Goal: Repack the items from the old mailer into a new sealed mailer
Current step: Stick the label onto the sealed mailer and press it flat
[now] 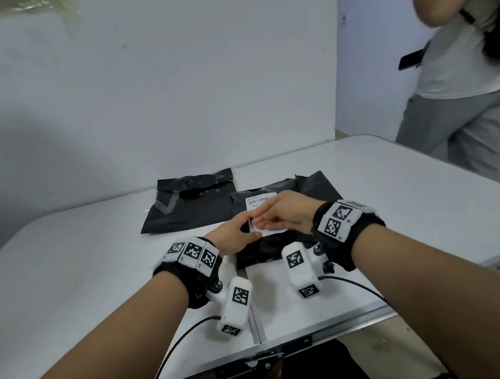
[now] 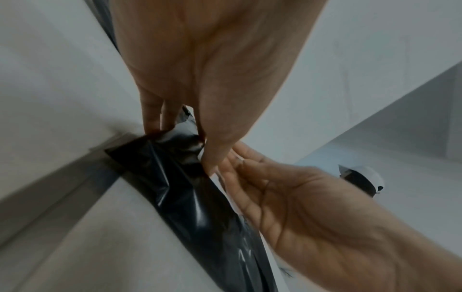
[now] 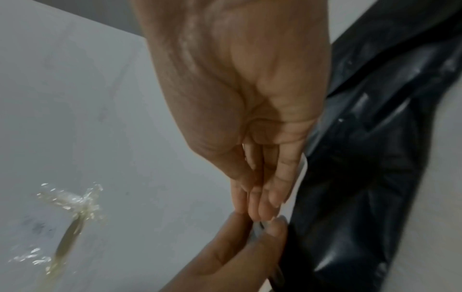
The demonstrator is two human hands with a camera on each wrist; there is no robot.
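Where your hands meet, the black mailer (image 1: 279, 217) with the white shipping label (image 1: 259, 202) lies flat on the worktop (image 1: 395, 193), its long axis running from you toward the wall, label end pointing away from you. Your left hand (image 1: 235, 235) pinches the plastic at the mailer's left edge, thumb on top and fingers curled in, bunching the film (the left wrist view shows the crumple plainly). Your right hand (image 1: 284, 213) reaches across from the right with its fingers nearly straight and pressed together, their tips meeting your left thumb at a thin white edge; whether they actually grip it cannot be told from these views.

A second black mailer (image 1: 189, 204) lies just beside the first, to its left and a little farther from you, flat, with its folded flap end toward the wall; their near corners look touching or slightly overlapped. Both wrists carry black bands with white marker blocks and cables trailing back over the worktop's front edge. Beyond the right end of the worktop stands another person (image 1: 470, 76) in a white top and grey trousers, holding a dark phone (image 1: 410, 60).
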